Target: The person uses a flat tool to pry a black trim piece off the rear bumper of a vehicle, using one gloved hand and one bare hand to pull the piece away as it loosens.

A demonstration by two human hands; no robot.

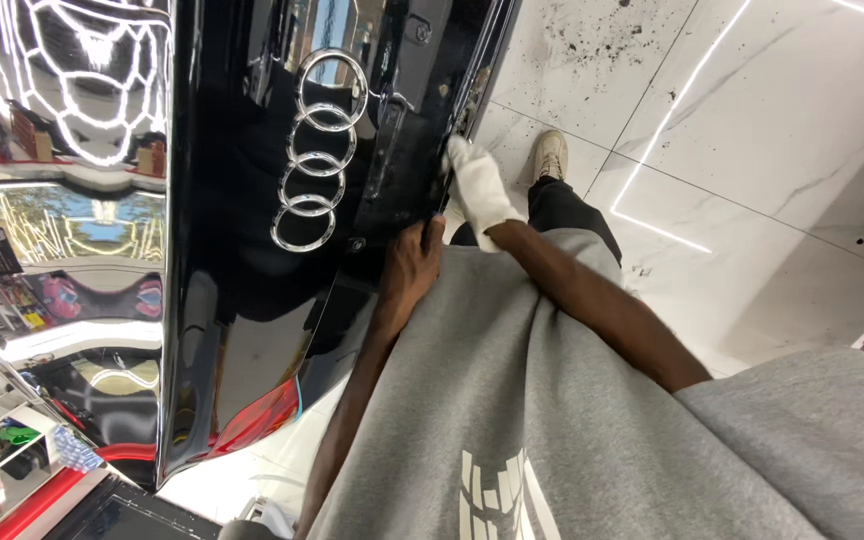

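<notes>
A glossy black car boot lid (242, 250) with a chrome four-ring emblem (314, 150) fills the left half of the view. My left hand (410, 265) is bare and grips the lid's edge just below the emblem, fingers curled onto the panel. My right hand (477, 190) is wrapped in a white cloth (482, 200) and presses on the same edge a little farther along, by the dark recessed strip (392, 160). Both arms reach out over my grey shirt (512, 400).
A red tail light (262, 415) shows at the lid's lower end. My beige shoe (550, 155) stands on white marble floor tiles (752, 130) with dark specks. Shelves with small items (2, 450) sit at the lower left.
</notes>
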